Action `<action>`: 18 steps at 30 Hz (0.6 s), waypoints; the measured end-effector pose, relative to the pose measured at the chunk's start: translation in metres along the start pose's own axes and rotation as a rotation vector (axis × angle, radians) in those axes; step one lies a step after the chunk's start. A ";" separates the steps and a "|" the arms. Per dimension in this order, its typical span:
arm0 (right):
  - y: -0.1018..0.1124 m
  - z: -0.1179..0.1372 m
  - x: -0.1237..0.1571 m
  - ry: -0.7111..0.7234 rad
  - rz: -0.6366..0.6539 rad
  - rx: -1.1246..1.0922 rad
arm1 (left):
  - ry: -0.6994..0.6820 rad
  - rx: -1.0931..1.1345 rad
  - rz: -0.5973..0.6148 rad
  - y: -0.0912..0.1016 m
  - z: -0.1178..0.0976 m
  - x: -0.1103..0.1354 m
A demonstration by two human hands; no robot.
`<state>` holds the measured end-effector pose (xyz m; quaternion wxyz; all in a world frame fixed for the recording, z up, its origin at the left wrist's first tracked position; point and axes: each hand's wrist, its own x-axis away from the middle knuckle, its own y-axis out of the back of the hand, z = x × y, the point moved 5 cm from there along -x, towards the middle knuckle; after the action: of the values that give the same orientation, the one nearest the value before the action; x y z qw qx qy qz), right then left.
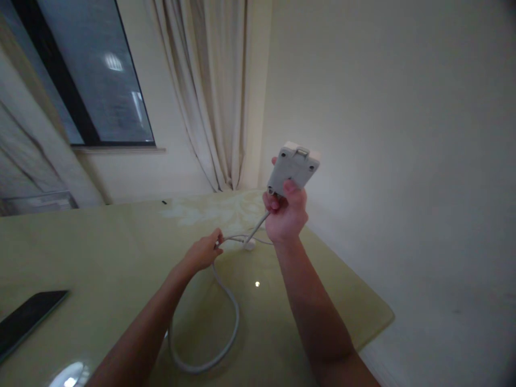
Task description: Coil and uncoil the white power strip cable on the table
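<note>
My right hand is closed around the lower end of a white power strip, raised above the table with its underside turned to me. A thick white cord leaves its bottom end and runs down towards the tabletop. Low over the table, my left hand is closed on the same cord. From there a wide loop of cord drops towards me across the table. Beside the left hand lies a small white round piece, perhaps the plug; its shape is unclear.
The table has a glossy pale green cover. A dark flat tablet-like object lies at its left. A wall borders the right side; curtains and a window stand behind. A small black bit lies near the far edge.
</note>
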<state>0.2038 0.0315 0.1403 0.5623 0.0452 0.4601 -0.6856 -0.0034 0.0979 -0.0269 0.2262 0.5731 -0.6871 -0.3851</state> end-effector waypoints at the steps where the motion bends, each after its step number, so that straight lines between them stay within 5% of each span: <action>1: 0.000 -0.001 0.002 0.012 0.015 0.019 | -0.011 0.026 -0.004 0.007 0.000 -0.001; 7: 0.019 0.000 0.026 0.042 0.235 0.428 | -0.065 0.313 -0.217 0.072 -0.025 0.009; 11: 0.059 -0.024 0.056 -0.234 0.159 0.455 | -0.065 0.641 -0.366 0.114 -0.050 0.024; 15: 0.073 -0.071 0.116 -0.607 -0.078 0.304 | -0.119 0.377 -0.599 0.159 -0.092 0.022; 18: 0.045 -0.124 0.182 -0.942 -0.132 0.084 | -0.174 -0.005 -0.720 0.174 -0.146 0.015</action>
<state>0.1177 -0.0141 -0.0619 0.6627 -0.2774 0.1289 -0.6836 -0.0036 0.0523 0.1957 0.0185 0.7428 -0.4572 -0.4888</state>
